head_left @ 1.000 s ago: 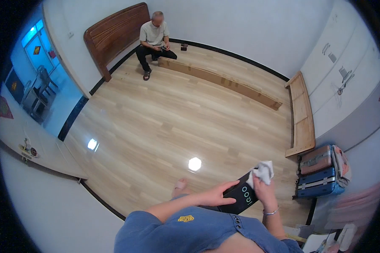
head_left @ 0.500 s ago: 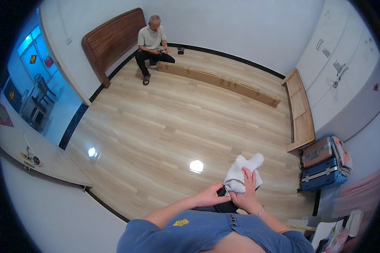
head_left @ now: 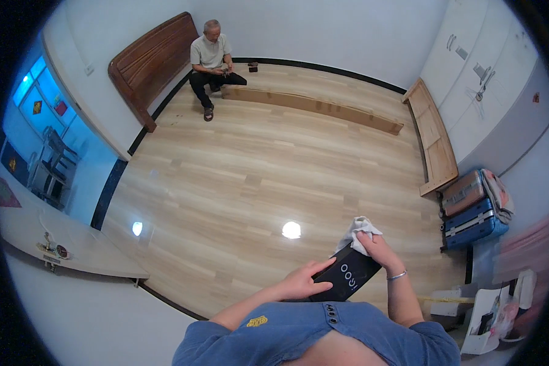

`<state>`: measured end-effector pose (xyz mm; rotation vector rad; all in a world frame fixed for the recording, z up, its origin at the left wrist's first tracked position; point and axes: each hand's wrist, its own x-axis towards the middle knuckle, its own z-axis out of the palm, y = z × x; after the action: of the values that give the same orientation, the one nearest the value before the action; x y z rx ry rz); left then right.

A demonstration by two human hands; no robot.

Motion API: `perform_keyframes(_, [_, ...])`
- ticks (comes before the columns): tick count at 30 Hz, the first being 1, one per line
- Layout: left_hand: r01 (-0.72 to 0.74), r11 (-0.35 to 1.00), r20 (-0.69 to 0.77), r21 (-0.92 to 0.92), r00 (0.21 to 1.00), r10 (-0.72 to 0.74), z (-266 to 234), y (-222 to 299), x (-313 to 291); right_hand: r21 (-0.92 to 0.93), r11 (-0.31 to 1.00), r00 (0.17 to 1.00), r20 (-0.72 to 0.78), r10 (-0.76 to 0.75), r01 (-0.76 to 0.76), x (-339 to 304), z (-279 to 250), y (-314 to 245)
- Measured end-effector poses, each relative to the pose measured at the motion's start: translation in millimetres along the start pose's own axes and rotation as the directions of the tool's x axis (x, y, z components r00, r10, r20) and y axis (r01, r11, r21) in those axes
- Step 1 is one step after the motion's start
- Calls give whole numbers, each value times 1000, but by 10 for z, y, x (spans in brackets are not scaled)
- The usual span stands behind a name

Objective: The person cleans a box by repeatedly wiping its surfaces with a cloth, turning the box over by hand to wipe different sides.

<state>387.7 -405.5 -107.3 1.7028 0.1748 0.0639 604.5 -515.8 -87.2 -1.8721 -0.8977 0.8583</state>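
A flat black box [head_left: 355, 282] with pale lettering is held tilted in front of my torso. My left hand [head_left: 305, 280] grips its left edge, thumb and finger showing on the face. Bunched white cloth [head_left: 355, 230] lies against the box's far end, with my right hand [head_left: 375, 246] closed on it there. A bracelet circles the right wrist. The near end of the box is partly hidden by my blue shirt.
Another person [head_left: 211, 61] sits low beside a brown wooden headboard [head_left: 152, 64], near a long cardboard box [head_left: 311, 105] on the floor. A wooden panel [head_left: 432, 137] leans at white wardrobes. Suitcases [head_left: 473, 213] stand at right; an open doorway [head_left: 82, 140] is at left.
The black box's lettered face has come into view. My right hand and the cloth have moved from over the box to its far end. The view has shifted slightly.
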Motion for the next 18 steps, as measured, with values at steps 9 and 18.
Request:
perform_keyframes(9, [-3, 999, 39, -52, 999, 5, -78, 133, -105, 453, 857, 968, 68, 243, -246, -396, 3, 251])
perform_keyframes(18, [81, 949, -57, -303, 993, -103, -18, 83, -68, 784, 621, 902, -289, 321, 30, -370, 315, 281])
